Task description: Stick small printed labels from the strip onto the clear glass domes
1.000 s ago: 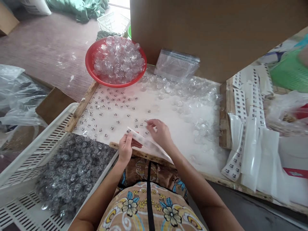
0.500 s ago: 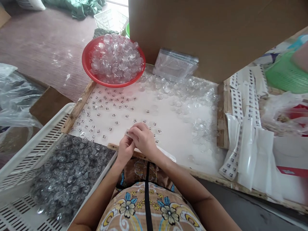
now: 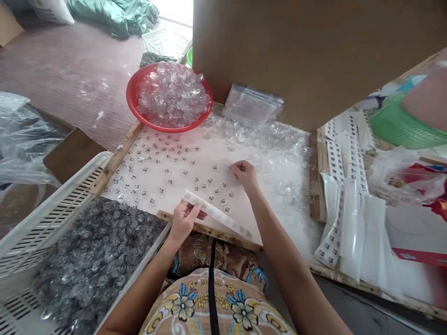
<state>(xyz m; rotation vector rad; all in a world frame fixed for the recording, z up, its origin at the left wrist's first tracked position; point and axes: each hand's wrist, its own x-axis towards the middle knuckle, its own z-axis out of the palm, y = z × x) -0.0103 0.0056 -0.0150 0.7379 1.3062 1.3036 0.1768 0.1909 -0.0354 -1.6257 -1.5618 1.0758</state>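
While the sticker strip (image 3: 218, 215) lies slanted, long axis running from our left hand (image 3: 183, 218) down toward our lap on the right, we pinch its upper-left end betw. thumb and fingers, closed on it. Our right hand (image 3: 246, 174) sits well apart, up and right of the strip, fingertips (image 3: 236, 167) pressed down on the white board (image 3: 244, 209) at a small clear dome; whether they grip anything we can't tell. Left hand is nearer the strip. Rows of stickered domes (image 3: 153, 163) spread left of those fingertips; beyond them the red bowl (image 3: 134, 100) of clear domes. Left of the gripping hand, a white crate (image 3: 52, 204) w/ finished pieces.
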